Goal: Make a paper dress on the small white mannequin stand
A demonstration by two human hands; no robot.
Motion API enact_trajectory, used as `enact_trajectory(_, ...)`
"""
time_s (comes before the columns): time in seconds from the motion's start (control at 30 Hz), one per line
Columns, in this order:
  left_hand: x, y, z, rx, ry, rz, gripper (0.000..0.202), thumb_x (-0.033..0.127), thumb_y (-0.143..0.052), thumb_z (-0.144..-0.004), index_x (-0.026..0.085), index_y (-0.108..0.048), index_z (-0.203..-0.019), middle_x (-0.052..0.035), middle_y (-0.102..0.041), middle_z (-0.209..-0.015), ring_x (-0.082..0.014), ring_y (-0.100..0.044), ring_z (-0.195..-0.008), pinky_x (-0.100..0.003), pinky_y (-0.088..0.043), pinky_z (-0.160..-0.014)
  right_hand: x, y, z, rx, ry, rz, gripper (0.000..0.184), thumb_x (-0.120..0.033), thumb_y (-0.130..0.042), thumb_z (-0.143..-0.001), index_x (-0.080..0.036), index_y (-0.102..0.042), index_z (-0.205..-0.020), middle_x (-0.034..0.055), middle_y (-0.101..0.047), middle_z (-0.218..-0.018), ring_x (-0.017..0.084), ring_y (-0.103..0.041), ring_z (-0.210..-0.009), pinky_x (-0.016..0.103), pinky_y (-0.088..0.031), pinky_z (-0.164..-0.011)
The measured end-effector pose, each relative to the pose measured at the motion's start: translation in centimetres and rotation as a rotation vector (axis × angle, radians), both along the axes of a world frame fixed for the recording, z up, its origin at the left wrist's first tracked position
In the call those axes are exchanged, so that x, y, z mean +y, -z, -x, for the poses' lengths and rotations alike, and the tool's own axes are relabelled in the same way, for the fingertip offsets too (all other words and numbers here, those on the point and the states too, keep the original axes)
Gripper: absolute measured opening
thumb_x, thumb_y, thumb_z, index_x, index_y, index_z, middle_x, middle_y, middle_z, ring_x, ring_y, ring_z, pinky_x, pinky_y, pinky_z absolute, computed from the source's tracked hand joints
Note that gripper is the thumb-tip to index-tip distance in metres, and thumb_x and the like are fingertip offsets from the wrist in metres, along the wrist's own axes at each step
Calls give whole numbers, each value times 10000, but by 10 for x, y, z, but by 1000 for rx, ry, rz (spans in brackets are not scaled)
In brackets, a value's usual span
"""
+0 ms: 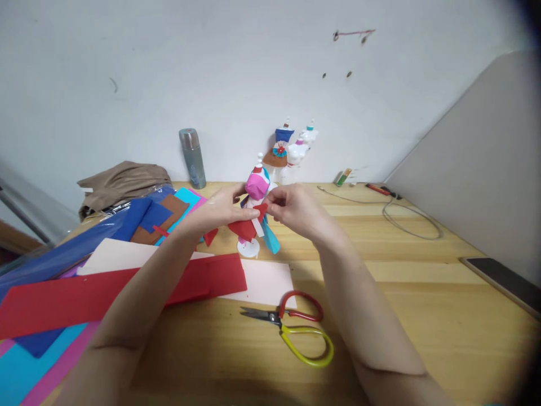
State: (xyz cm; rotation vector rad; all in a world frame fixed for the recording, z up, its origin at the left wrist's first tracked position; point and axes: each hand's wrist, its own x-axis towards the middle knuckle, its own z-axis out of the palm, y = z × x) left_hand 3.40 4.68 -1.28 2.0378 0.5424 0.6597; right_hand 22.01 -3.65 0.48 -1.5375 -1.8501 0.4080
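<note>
A small white mannequin figure (257,186) stands on a round white base on the wooden table (422,316), dressed in pink, red and light-blue foam pieces. My left hand (220,210) pinches a red foam piece (245,227) at the figure's waist. From the other side my right hand (296,207) is closed on the same red piece. Both hands meet in front of the figure.
Sheets of red (105,293), blue, pink and white foam lie at the left. Scissors (296,327) with red and yellow handles lie near me. Two more dressed figures (291,149), a grey flask (192,158), a brown cloth, a cable and a phone (502,282) also sit on the table.
</note>
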Motion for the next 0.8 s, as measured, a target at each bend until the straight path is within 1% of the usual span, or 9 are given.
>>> enact_trajectory(0.13,0,5,-2,-4,-2,24,466,410,-755,-781,134,-656,-1142,-93,-704,-1079,-226,-663,-1006,-385,-519,-938,0,-1,1,11,6,-3,176,-86,-555,-740,-175,-571,-589,-26,-551,-497,115,-520,-502,261,-347,-548)
enact_trajectory(0.27,-2,6,-2,-11,-10,36,407,387,-753,-773,137,-670,-1084,-64,-684,-998,-187,-643,-915,-361,-513,-897,-1,-1,1,23,14,20,204,-93,-562,-764,-176,-564,-578,-24,-555,-496,116,-528,-495,259,-346,-535)
enact_trajectory(0.4,-3,4,-2,-9,-35,57,376,368,-751,-761,138,-678,-1049,-48,-672,-968,-173,-626,-889,-334,-503,-865,1,1,0,43,14,32,190,-108,-581,-779,-171,-600,-600,-11,-596,-517,123,-562,-500,256,-368,-529)
enact_trajectory(0.57,-6,1,-2,27,-62,42,343,336,-737,-736,131,-684,-1006,-42,-680,-949,-170,-613,-863,-315,-495,-815,3,4,-1,50,-9,-3,180,-176,-615,-795,-168,-628,-616,3,-625,-523,131,-580,-510,259,-393,-546)
enact_trajectory(0.8,-8,-2,0,34,-38,-9,296,343,-706,-761,134,-676,-968,-38,-691,-945,-172,-626,-883,-313,-516,-834,1,4,2,53,-12,12,201,-215,-616,-801,-177,-615,-604,12,-644,-537,129,-568,-498,263,-402,-535)
